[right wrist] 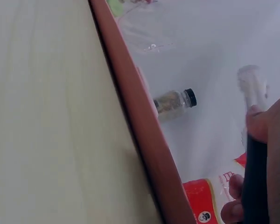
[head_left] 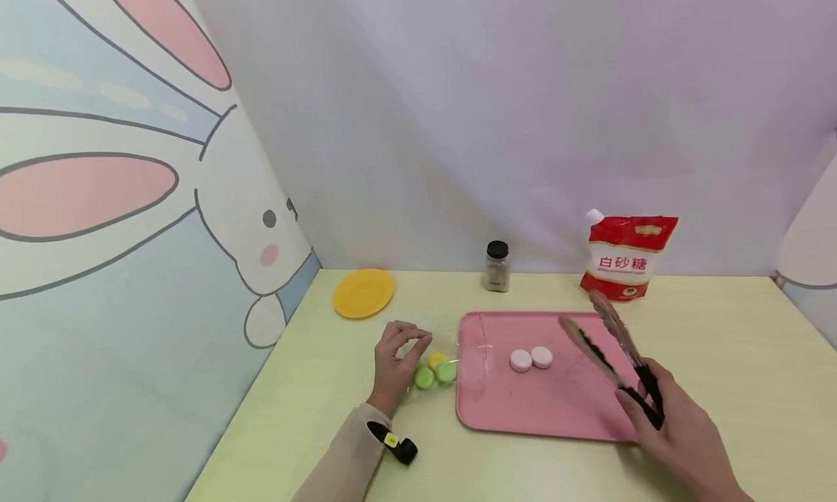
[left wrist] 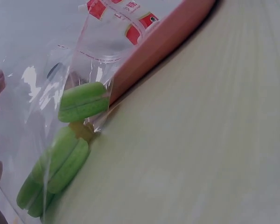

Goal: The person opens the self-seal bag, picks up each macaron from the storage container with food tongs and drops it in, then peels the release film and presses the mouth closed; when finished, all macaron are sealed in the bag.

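Head view: my left hand [head_left: 395, 365] has thumb and forefinger pinched together, apparently on the edge of a clear plastic bag [head_left: 451, 349] whose far end overlaps the left rim of a pink rectangular tray [head_left: 569, 409]. Behind the film sit round green macarons [head_left: 425, 378] and a yellow macaron [head_left: 437, 359], left of the tray. Two pale pink macarons [head_left: 521, 360] lie side by side on the tray. My right hand [head_left: 676, 431] grips black-handled metal tongs [head_left: 626, 341], tips spread, above the tray's right half, nothing between them. Beyond stand a clear jar with a black lid [head_left: 497, 268] and a red-and-white pouch [head_left: 624, 258].

Left wrist view: fingertips show at the edge beside the film; their exact hold cannot be verified here. The green macarons stand on edge, the yellow one partly hidden.

Right wrist view: my fingers and thumb wrap the black handle; the gap between the tips cannot be judged.

Assessment: I judge the step to be tong-handling of macarons between bag and tray; direction undetermined. The next move would call for a steady bag mouth and a light squeeze, since the shells could crack.
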A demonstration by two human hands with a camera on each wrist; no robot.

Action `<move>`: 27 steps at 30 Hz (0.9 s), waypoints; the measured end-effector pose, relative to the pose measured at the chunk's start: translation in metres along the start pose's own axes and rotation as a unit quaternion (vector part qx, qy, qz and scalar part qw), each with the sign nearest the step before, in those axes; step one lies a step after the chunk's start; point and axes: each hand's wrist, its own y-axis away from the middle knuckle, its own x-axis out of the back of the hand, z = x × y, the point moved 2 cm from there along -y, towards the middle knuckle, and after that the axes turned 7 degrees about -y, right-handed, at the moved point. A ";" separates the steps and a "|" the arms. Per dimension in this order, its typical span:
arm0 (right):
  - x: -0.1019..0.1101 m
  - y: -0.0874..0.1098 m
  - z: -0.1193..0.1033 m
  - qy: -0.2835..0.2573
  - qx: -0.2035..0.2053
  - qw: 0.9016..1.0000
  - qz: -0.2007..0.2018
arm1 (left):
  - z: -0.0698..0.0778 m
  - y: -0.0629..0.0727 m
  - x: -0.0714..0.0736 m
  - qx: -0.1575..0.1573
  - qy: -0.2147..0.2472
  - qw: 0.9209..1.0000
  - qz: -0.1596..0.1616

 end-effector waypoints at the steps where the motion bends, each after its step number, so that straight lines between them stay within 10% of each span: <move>1: 0.002 0.000 0.000 0.004 -0.006 1.000 -0.006 | -0.001 -0.001 0.000 -0.001 0.001 1.000 -0.002; 12: 0.010 -0.005 0.006 0.089 -0.055 0.991 -0.085 | 0.001 -0.006 -0.002 0.006 0.006 1.000 -0.010; 27: 0.007 -0.002 0.016 0.064 0.032 0.997 -0.029 | 0.017 -0.005 0.006 0.019 -0.001 1.000 -0.013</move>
